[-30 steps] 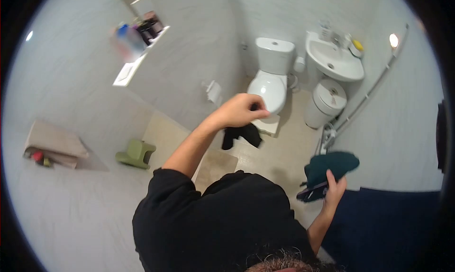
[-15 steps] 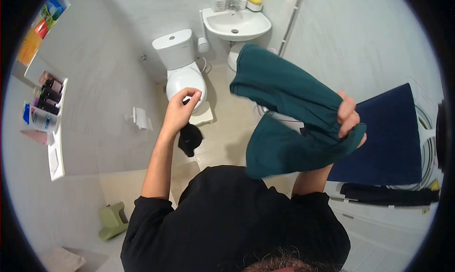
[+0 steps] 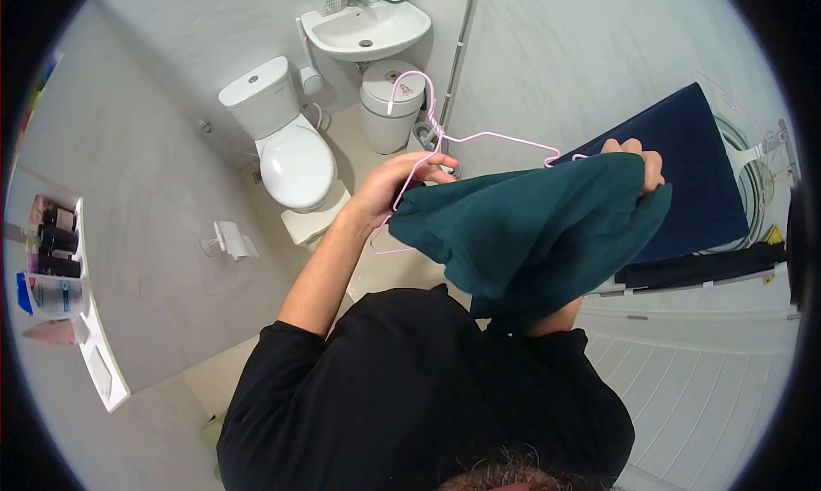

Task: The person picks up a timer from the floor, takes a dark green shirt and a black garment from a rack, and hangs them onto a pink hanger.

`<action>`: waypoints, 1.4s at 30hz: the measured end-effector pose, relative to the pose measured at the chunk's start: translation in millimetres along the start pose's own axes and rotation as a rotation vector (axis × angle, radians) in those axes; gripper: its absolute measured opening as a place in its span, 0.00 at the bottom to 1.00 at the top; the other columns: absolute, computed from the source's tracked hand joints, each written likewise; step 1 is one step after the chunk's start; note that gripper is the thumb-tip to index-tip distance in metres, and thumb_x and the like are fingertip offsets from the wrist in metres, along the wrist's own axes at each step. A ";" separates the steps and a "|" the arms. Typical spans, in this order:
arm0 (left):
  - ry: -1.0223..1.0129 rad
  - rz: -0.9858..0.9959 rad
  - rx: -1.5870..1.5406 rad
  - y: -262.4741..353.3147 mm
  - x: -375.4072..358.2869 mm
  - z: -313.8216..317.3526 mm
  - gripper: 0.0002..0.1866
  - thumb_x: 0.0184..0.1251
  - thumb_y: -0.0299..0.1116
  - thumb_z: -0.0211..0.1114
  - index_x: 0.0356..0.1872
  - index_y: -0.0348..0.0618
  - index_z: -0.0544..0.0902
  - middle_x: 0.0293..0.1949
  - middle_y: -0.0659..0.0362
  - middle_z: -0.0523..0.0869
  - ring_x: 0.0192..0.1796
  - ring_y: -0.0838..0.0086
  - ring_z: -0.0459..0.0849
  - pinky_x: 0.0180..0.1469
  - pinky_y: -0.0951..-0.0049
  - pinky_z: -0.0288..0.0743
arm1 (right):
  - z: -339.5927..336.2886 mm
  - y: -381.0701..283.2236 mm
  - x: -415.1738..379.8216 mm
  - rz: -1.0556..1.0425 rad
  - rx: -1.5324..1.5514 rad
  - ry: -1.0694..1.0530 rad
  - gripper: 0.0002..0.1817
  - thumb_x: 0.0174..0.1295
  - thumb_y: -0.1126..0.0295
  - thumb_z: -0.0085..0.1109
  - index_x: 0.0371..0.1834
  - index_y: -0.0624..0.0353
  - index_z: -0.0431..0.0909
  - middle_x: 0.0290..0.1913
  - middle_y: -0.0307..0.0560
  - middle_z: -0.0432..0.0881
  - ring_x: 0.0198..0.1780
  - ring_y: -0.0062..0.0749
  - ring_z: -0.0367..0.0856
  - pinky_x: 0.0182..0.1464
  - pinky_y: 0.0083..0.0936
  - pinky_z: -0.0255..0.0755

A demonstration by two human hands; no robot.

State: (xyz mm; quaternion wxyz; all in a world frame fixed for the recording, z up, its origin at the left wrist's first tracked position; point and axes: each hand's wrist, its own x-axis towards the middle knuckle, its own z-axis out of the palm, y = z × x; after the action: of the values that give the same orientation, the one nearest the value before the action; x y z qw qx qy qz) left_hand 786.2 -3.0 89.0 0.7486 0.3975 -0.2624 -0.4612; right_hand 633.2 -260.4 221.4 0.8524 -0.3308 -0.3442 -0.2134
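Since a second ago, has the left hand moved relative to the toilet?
Yes. The left hand, then in front of the toilet bowl pinching a small black cloth, now sits to the toilet's right, gripping the pink hanger and the green garment.

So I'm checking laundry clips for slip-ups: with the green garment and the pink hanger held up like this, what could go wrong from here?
The left hand grips both the pink hanger and an edge of the green garment; the hanger may snag the fabric or slip free. The right hand pinches only the far edge, so the sagging cloth could drop to the floor. The hanger's hook swings near the bin.
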 end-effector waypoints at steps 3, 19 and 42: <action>-0.300 -0.028 -0.370 21.8 -11.5 3.8 0.22 0.79 0.42 0.62 0.61 0.35 0.81 0.50 0.52 0.89 0.49 0.72 0.89 0.51 0.77 0.82 | -11.5 11.4 -7.4 0.024 0.007 -0.001 0.17 0.75 0.62 0.49 0.24 0.45 0.63 0.31 0.35 0.65 0.38 0.28 0.62 0.42 0.30 0.64; 0.543 0.121 0.647 11.8 -11.3 -37.8 0.18 0.82 0.44 0.58 0.39 0.42 0.87 0.18 0.74 0.64 0.22 0.86 0.59 0.25 0.78 0.53 | 17.8 16.7 -34.9 -0.013 0.132 0.383 0.24 0.73 0.53 0.37 0.52 0.59 0.78 0.68 0.55 0.76 0.67 0.60 0.74 0.69 0.59 0.69; -0.733 0.236 1.120 105.4 93.2 143.9 0.18 0.83 0.41 0.57 0.34 0.40 0.85 0.18 0.65 0.70 0.24 0.81 0.67 0.28 0.73 0.64 | 59.0 -91.0 -88.5 0.378 -1.931 0.284 0.15 0.67 0.69 0.65 0.55 0.61 0.85 0.46 0.53 0.88 0.44 0.47 0.86 0.48 0.33 0.77</action>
State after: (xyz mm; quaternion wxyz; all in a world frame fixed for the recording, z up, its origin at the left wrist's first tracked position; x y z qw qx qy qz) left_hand 768.4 -110.4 258.3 0.3377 0.5118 -0.7402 -0.2760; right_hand 493.6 -269.3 227.0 0.2706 -0.9037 0.1409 -0.3004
